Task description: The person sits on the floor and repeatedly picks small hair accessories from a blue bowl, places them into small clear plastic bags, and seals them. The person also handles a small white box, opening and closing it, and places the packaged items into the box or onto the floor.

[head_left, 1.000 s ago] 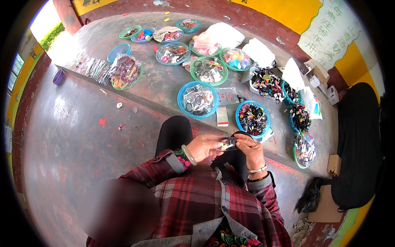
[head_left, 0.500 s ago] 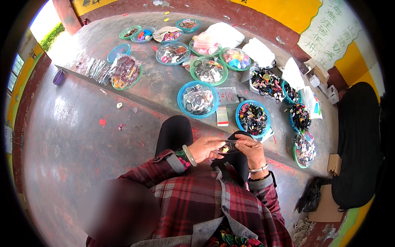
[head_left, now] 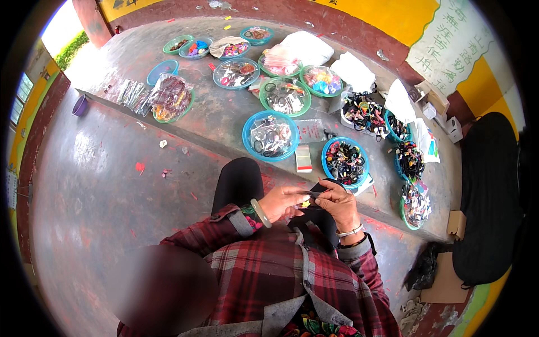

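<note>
Over my lap, my left hand (head_left: 282, 203) and my right hand (head_left: 337, 204) pinch the top edge of a small clear plastic bag (head_left: 312, 194) between them. A small yellow piece (head_left: 305, 204) shows at the bag, close to the left fingertips; its kind is too small to tell. Both hands are closed, thumbs against fingers. Just beyond the right hand stands a blue basket (head_left: 368, 163) of black hair ties with coloured ornaments. Another blue basket (head_left: 245, 135), filled with clear-bagged items, is ahead of the left hand.
On the raised concrete ledge (head_left: 213, 112) stand several green and blue baskets of small goods, with a white box with a red edge (head_left: 303, 159) between the nearer two. Bundled packets (head_left: 133, 96) lie at left. A purple bucket (head_left: 80, 105) is on the lower floor; a black bag (head_left: 426, 264) lies at right.
My right hand has shifted slightly left toward my left hand, and its fingers now grip the bag's edge nearer the middle. The left hand has hardly moved.
</note>
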Available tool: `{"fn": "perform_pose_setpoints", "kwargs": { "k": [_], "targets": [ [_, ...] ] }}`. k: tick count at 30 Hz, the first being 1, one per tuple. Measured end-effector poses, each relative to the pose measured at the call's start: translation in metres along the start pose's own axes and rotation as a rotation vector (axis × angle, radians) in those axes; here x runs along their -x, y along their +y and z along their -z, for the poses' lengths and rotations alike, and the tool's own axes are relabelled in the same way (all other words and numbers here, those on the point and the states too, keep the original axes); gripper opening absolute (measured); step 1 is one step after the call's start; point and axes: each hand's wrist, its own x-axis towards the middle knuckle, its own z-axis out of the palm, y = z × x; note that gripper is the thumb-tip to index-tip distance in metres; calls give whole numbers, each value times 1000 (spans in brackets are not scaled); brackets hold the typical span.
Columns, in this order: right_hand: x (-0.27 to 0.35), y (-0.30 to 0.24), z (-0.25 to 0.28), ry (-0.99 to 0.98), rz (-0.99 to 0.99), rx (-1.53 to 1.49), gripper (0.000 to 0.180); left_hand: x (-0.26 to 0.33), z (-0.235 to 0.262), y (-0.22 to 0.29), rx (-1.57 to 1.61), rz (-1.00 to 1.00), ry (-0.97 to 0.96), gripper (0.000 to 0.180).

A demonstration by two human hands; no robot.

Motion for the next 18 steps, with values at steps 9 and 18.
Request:
{"fn": "perform_pose_setpoints", "kwargs": {
  "k": [9, 18],
  "targets": [
    [3, -14, -2, -61, -170, -94, 10, 1, -3, 3, -81, -74, -45, 36],
    [2, -17, -1, -32, -171, -32, 6, 5, -5, 8, -135, -79, -125, 41]
  ]
}}
